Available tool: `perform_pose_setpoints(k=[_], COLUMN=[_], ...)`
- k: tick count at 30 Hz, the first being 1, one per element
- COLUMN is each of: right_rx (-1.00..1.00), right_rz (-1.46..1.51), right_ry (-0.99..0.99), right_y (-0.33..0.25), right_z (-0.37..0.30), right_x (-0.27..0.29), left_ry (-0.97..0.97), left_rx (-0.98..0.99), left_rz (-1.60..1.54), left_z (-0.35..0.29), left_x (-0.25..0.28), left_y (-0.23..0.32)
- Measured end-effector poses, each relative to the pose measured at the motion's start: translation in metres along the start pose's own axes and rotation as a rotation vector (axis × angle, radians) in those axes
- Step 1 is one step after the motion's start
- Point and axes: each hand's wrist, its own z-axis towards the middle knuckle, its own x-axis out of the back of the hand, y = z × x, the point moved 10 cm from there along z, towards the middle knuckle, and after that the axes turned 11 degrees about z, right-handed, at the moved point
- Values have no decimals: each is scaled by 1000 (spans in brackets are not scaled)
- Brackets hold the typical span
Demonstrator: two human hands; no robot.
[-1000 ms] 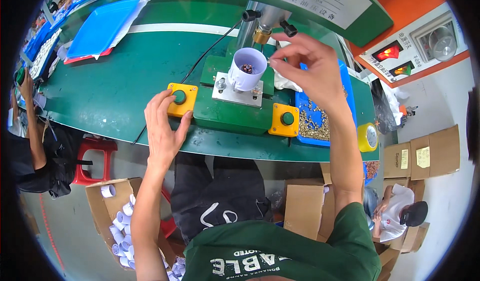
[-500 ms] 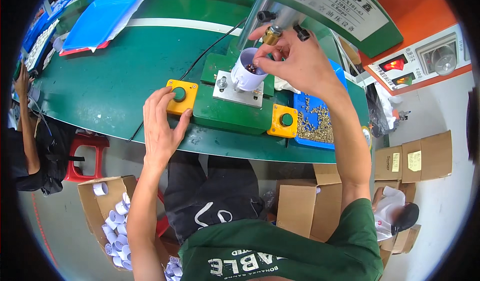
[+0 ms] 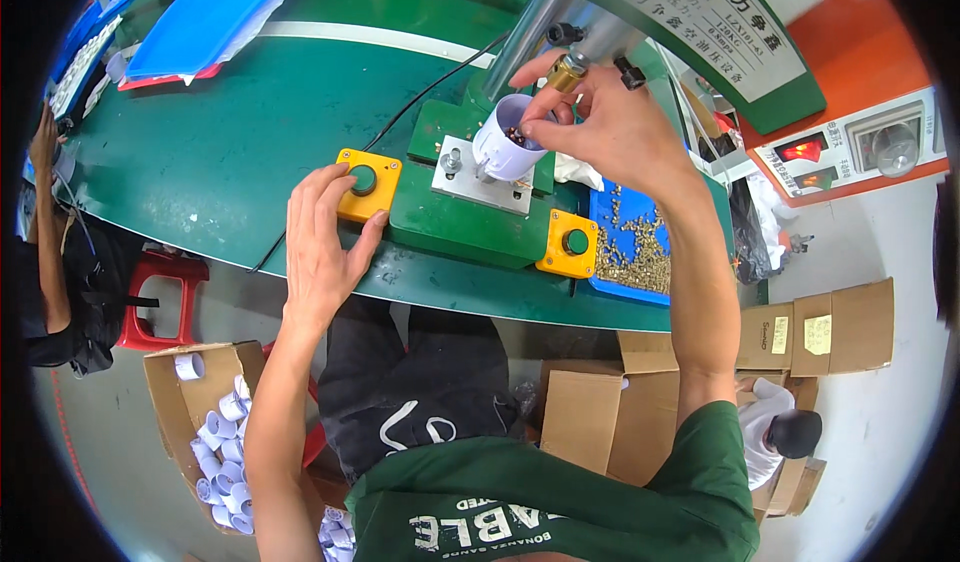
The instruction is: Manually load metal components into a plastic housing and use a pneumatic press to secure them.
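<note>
A pale lilac plastic cup [image 3: 502, 155] stands on the metal plate [image 3: 467, 191] of a green press, beneath its brass-coloured press tip [image 3: 567, 73]. My right hand [image 3: 618, 127] reaches in from the right, thumb and finger pinched together inside the cup's mouth. Whatever they pinch is hidden; small dark and coppery parts show at the cup's bottom. At the left front of the press, my left hand [image 3: 322, 232] rests with fingers stretched over the edge of a yellow box with a green button [image 3: 368, 186]. Its thumb lies apart along the box's lower corner.
A second yellow button box [image 3: 567, 245] sits at the press's right front. Beside it, a blue tray [image 3: 626, 290] holds many small brass pieces. Blue trays [image 3: 207, 24] lie far left. Below left, a carton [image 3: 172, 394] holds similar cups. Other people are at both sides.
The whole view has shifted slightly. Both hands keep nearly the same places, the right at the cup's mouth and the left on the button box.
</note>
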Motion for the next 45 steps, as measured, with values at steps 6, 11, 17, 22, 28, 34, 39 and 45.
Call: perform_pose_setpoints(k=[6,11,17,22,28,34,39,45], right_rx=[207,318,326,344,350,271,-65,-199], right_rz=[-37,-211,-344,-346,-235,-151,-220,-185], right_ry=[52,407,427,435,504,657,539,351], right_y=[-5,47,74,76,84,111,163,179], right_z=[-18,-110,-153,-150,-161,-182,-186,-173], right_x=[15,6,-30,-34,-25,12,37,29], left_ry=[36,29,31,20,-12,-50,-146,-160], left_rx=[-13,-77,-147,-150,-102,28,135,61], left_rz=[-23,16,53,103,51,-8,-323,-393], left_z=[-4,-5,0,0,7,21,53,80], left_x=[0,2,1,0,1,6,-18,-41], left_y=[0,6,11,11,16,12,38,66])
